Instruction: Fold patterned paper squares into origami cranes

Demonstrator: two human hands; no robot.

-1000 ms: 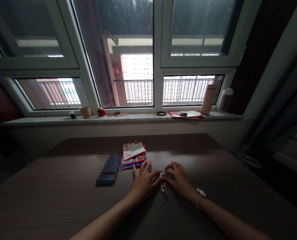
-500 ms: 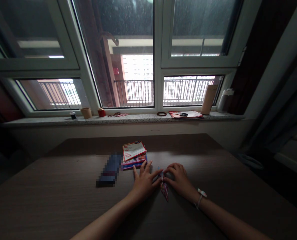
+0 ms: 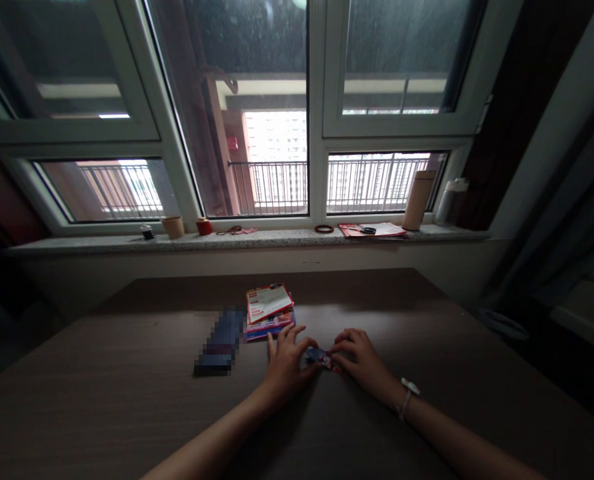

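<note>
Table [image 3: 401, 433]: brown, wood-grained, bearing the patterned piece toward its near middle, just right of and nearer than the printed sheets [image 3: 271, 312]
Left hand [image 3: 287, 360]: thumb and forefinger clamped on the piece's left end
Right hand [image 3: 359, 355]: fingertips gathered, clamped on its right end
Patterned piece [image 3: 325, 361], handling: probably paper; likely very light, thin, easily creased or torn, perhaps slightly slick
Piece, hold: best pinched lightly at opposite ends, fingertips only
Piece, look: small, blue-grey at left, pink-red and whitish at right; fine folds too small to tell
</note>
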